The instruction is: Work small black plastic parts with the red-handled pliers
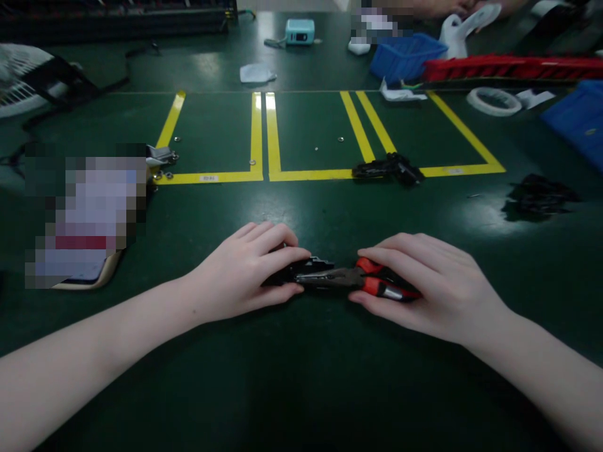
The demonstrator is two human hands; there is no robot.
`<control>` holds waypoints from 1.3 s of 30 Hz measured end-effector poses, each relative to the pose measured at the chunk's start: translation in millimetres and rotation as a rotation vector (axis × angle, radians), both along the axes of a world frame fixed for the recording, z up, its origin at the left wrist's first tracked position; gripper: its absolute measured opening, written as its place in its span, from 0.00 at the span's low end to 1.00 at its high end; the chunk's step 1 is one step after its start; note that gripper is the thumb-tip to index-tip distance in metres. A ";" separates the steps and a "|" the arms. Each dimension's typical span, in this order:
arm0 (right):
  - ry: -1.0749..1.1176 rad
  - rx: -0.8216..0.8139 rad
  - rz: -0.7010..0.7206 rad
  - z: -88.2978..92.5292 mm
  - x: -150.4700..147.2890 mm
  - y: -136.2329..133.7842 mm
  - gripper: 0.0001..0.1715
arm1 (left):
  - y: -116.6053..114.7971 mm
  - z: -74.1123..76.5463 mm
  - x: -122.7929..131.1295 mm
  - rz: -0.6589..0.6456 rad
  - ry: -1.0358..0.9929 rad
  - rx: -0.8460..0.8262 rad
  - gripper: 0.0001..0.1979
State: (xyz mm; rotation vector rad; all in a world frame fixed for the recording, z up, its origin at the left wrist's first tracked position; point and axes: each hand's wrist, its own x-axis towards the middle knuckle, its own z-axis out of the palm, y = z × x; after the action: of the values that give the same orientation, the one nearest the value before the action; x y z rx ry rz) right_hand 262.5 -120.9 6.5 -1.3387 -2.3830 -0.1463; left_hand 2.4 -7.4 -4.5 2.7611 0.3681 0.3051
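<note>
My right hand point(431, 285) is closed around the red and black handles of a pair of needle-nose pliers point(346, 277). Their jaws point left and reach a small black part point(323, 263). That part is pinched between the thumb and fingers of my left hand point(257, 267), which cover most of it. Whether the jaws grip the part or only touch it, I cannot tell. Farther off, a black part point(390, 167) lies across the yellow tape line.
A phone point(94, 220) lies at left beside several small metal rings point(162, 176). Black scraps point(541, 198) and a tape roll point(494, 100) are at right. Blue bins point(407, 55), a red strip point(509, 67), a fan point(23, 78) and a light-blue device point(300, 31) stand farther back.
</note>
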 end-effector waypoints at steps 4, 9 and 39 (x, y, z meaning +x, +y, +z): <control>-0.004 0.004 -0.001 -0.3 3.9 0.0 0.20 | 0.9 0.4 0.3 0.001 -0.001 -0.009 0.16; -0.019 0.026 -0.006 -3.2 11.0 0.6 0.22 | 0.0 0.4 0.6 0.006 0.000 -0.018 0.17; -0.006 -0.011 0.025 1.3 -0.4 -0.8 0.21 | -1.6 0.3 0.4 -0.032 0.012 -0.005 0.20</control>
State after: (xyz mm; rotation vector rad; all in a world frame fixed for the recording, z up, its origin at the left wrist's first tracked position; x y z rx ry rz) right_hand 262.1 -121.6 7.7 -1.3149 -2.4082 -0.1302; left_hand 2.8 -9.0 -4.1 2.7618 0.3271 0.2798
